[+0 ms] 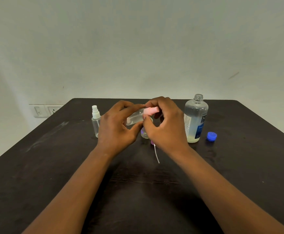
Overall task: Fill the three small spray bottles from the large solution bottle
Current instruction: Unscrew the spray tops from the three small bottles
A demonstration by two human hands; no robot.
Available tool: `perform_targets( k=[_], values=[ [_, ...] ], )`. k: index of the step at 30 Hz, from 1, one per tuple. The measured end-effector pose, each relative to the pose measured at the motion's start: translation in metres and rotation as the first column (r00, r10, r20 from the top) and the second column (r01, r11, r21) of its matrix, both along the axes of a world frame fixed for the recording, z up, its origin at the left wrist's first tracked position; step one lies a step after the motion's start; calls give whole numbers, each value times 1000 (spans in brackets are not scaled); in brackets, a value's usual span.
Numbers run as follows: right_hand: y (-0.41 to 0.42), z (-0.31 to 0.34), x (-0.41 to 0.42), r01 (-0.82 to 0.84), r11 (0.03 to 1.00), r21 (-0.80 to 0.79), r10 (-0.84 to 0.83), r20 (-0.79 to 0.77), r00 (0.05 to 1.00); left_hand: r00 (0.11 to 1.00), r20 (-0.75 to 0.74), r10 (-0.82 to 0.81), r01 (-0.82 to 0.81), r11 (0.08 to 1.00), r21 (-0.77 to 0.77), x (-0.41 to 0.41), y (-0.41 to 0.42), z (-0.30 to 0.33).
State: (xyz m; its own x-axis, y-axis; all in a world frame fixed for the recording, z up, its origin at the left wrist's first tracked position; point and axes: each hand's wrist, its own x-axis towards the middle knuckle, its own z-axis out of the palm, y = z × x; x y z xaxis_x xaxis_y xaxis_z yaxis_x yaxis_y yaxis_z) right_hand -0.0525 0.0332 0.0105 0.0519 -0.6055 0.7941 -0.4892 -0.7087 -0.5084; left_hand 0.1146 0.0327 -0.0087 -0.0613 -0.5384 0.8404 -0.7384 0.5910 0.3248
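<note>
Pink-capped bottle [135, 118] grasped by both hands' fingers [132, 107]; purple-capped bottle [144, 133] mostly hidden

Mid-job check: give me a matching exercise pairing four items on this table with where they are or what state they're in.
Items:
1. large solution bottle
2. blue cap
3. white-topped spray bottle
4. pink-topped spray bottle

States:
A. held tilted between both hands
B. lying loose on the table, far right
C. standing uncapped
D. standing left of the hands, sprayer on

Pairs: 1-C, 2-B, 3-D, 4-A
</note>
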Motion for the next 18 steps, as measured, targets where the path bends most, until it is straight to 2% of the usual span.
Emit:
perform_targets(
  k=[6,18],
  values=[
    [3,0,2,55,997,59,-59,71,996,1000,11,20,-21,999,39,2,1,1],
    [4,4,2,-136,991,5,132,189,973,999,-38,-11,13,999,42,5,-3,-1]
  ],
)
